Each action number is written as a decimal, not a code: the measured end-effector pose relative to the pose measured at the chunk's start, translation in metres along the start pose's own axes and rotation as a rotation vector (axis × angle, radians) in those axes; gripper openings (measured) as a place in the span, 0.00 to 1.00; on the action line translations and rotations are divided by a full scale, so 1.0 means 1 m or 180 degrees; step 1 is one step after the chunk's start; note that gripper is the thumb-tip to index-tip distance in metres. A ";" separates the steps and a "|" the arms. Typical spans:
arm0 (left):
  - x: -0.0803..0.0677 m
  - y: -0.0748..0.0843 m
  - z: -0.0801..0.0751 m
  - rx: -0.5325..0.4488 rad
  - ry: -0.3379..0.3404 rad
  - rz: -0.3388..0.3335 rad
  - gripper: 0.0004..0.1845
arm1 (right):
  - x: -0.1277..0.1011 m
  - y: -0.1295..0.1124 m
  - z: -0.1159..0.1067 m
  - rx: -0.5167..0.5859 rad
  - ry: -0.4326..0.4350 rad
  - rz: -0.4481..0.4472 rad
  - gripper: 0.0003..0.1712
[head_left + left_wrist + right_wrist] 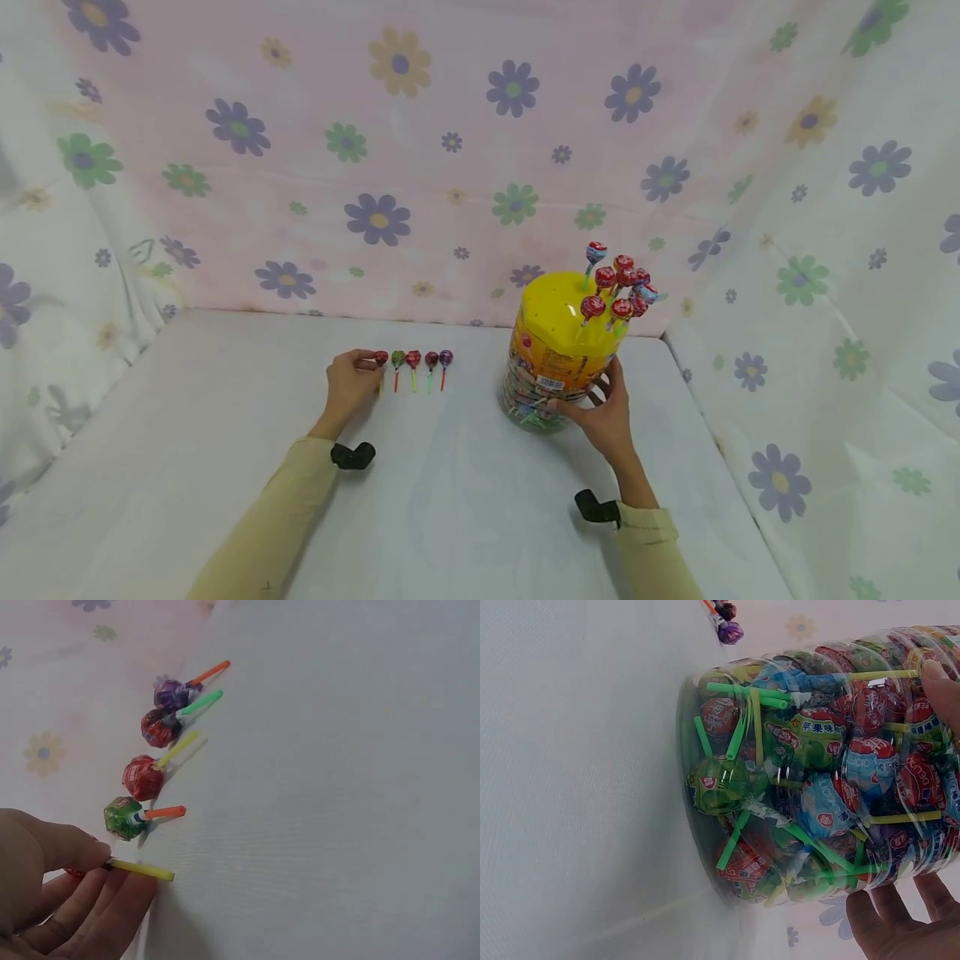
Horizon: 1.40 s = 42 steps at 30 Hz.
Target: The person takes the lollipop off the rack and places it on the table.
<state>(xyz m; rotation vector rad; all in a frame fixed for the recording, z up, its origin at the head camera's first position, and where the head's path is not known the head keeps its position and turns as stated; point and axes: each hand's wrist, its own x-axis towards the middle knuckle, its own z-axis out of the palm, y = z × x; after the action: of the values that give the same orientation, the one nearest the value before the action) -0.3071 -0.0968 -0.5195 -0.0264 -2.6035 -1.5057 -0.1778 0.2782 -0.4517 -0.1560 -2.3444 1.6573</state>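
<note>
My left hand (367,367) pinches the leftmost lollipop (381,360) of a short row lying on the white tabletop. In the left wrist view thumb and fingers (90,900) hold its yellow stick (141,868), and its red head is mostly hidden. Beside it lie a green lollipop (124,817), a red one (142,778), a dark red one (157,729) and a purple one (171,695). My right hand (592,396) grips the lower side of a clear jar (551,367) packed with lollipops. Its yellow lid (558,317) has several lollipops (622,283) standing in holes. The right wrist view shows the fingers (900,922) curled round the jar (810,765).
Flowered cloth forms the back wall (420,167) and both side walls. The right wall (810,375) hangs close to the jar. The white table surface (465,500) stretches toward me between my arms and out to the left.
</note>
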 end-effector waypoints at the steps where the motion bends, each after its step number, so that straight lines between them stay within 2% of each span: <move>1: 0.003 0.000 0.000 0.0028 0.0010 -0.0020 0.16 | 0.000 0.000 0.000 0.0001 0.0005 0.0000 0.61; 5: 0.012 0.001 -0.001 0.0146 -0.0011 -0.0097 0.16 | 0.000 0.000 0.000 0.0007 -0.0002 -0.0002 0.61; 9: 0.015 0.005 -0.003 0.0243 -0.0105 -0.0217 0.16 | 0.000 0.000 0.001 -0.0005 -0.0020 0.0011 0.61; 13: 0.014 0.007 -0.004 0.0261 -0.0175 -0.0322 0.17 | -0.002 0.000 0.002 -0.0002 -0.0009 0.0028 0.61; 28: -0.001 0.005 -0.010 0.0152 -0.0048 -0.0379 0.22 | -0.004 -0.003 0.002 -0.0013 -0.0015 0.0016 0.60; 31: -0.004 0.008 -0.012 0.0029 -0.0074 -0.0282 0.21 | -0.004 -0.003 0.001 -0.0001 -0.0019 -0.0015 0.60; 35: -0.008 0.017 -0.012 -0.0296 -0.0166 -0.0055 0.19 | -0.003 -0.002 0.000 0.0014 -0.0026 -0.0051 0.60; 42: -0.022 0.053 -0.005 -0.0818 -0.0364 0.0419 0.17 | -0.002 -0.001 -0.001 0.0020 -0.0030 -0.0053 0.60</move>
<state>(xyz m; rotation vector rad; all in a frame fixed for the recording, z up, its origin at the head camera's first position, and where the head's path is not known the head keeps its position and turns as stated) -0.2804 -0.0733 -0.4741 -0.3116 -2.4157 -1.8262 -0.1759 0.2778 -0.4504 -0.1274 -2.3407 1.6609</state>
